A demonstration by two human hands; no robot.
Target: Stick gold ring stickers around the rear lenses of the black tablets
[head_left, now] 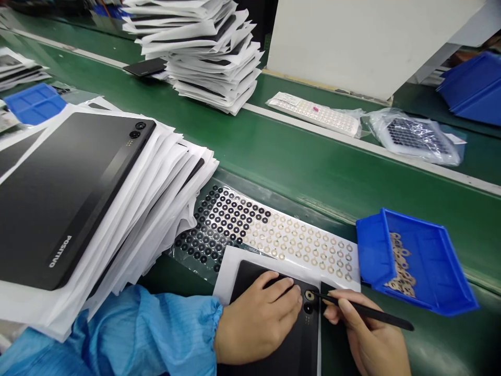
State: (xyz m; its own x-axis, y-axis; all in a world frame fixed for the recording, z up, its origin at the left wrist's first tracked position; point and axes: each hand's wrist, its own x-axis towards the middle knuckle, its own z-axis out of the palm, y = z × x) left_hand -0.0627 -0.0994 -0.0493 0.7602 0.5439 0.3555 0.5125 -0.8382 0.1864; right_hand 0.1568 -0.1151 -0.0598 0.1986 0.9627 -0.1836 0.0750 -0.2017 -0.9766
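My left hand (256,316), in a blue sleeve, lies on the back of a black tablet (297,344) with its fingers pressed down beside the camera holes (309,301). My right hand (366,334) pinches a thin black stick tool (364,312) like a pen. The tool's tip touches a small ring at the upper camera hole. The tablet rests on a white sheet (229,269). Just behind it lies a sheet of small ring stickers (274,230), black on the left and pale gold on the right.
A stack of tablets in white sleeves (90,203) stands at the left, and another stack (207,52) at the back. A blue bin (415,261) with used rings sits at the right. Bagged parts (418,137) and a sticker sheet (317,114) lie on the green conveyor (313,167).
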